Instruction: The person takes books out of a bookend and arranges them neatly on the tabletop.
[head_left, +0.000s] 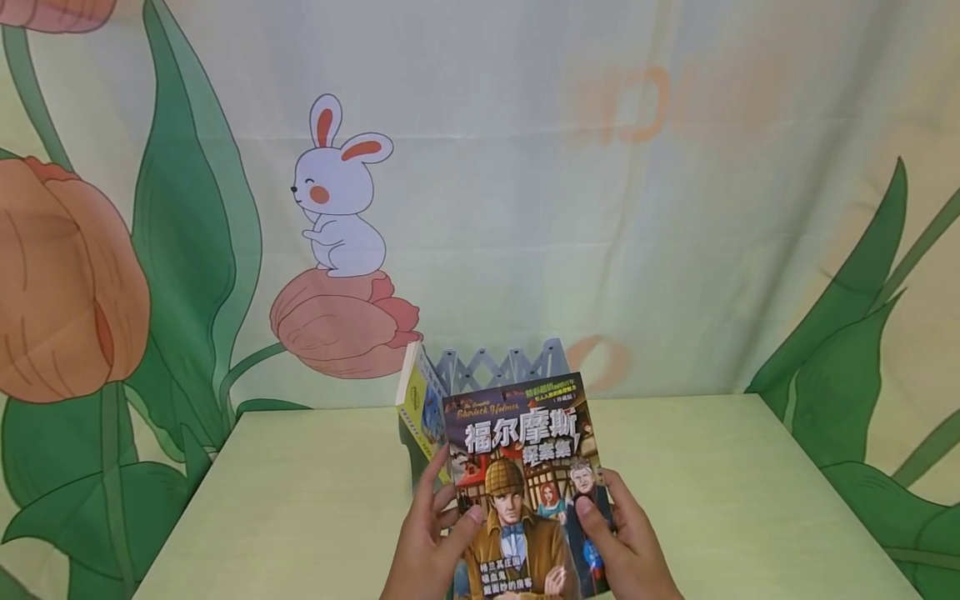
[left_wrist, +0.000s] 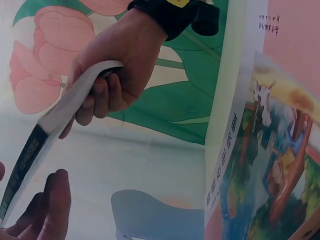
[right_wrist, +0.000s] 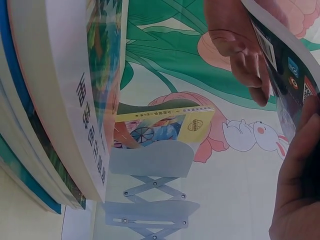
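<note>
In the head view both hands hold a paperback book (head_left: 517,483) with a Sherlock Holmes title and a man in a checked cap on its cover. My left hand (head_left: 431,533) pinches the left edge, thumb on the cover, fingers behind. My right hand (head_left: 633,537) grips the right edge the same way. The right wrist view shows the dark back cover with a barcode (right_wrist: 267,45). Below the held book, a pink picture book (left_wrist: 270,150) tops a stack of several books (right_wrist: 55,100), hidden in the head view.
Behind the held book stands a folding grey bookend (head_left: 498,367) with crossed slats. A yellow book (head_left: 422,408) is upright at its left end. The pale green table (head_left: 712,492) ends at a curtain (head_left: 510,208) printed with tulips and a rabbit.
</note>
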